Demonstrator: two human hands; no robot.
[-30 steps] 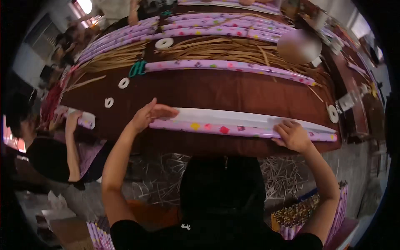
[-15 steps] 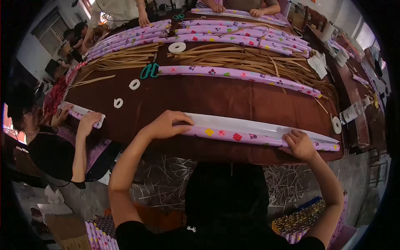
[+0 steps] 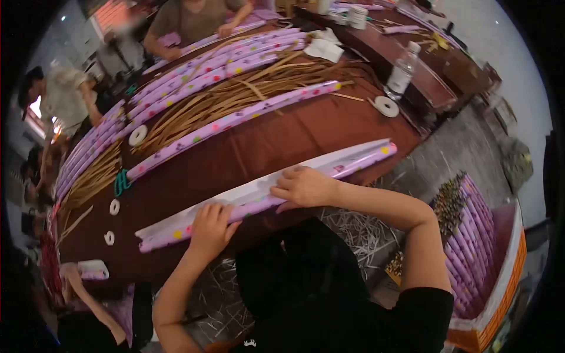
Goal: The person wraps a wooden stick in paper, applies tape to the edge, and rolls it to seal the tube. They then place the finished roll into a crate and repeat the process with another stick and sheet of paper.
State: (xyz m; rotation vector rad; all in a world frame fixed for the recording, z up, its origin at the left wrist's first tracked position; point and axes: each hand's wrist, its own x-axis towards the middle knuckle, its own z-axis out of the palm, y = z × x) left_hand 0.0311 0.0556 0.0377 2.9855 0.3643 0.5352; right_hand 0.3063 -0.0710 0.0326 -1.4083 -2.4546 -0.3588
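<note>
A roll of purple patterned wrapping paper (image 3: 253,207) lies along the near side of the table, with a white flap of the sheet still raised along its far side. My left hand (image 3: 210,228) is wrapped over the roll left of its middle, fingers on top and thumb toward the right. To the right of it, my right hand (image 3: 305,187) presses on the roll and the edge of the white flap with bent fingers. Both ends of the roll stick out past my hands.
Beyond lie another finished roll (image 3: 235,120), brown strips (image 3: 218,103), more purple rolls (image 3: 206,76), green-handled scissors (image 3: 121,182) and white tape rolls (image 3: 386,106). A plastic bottle (image 3: 402,73) stands at the right. A bin (image 3: 506,253) holds several rolls. Co-workers sit and stand around.
The view has turned to the right and tilted. My hands have moved closer together, inward from the roll's ends, and its left end now shows past my left hand.
</note>
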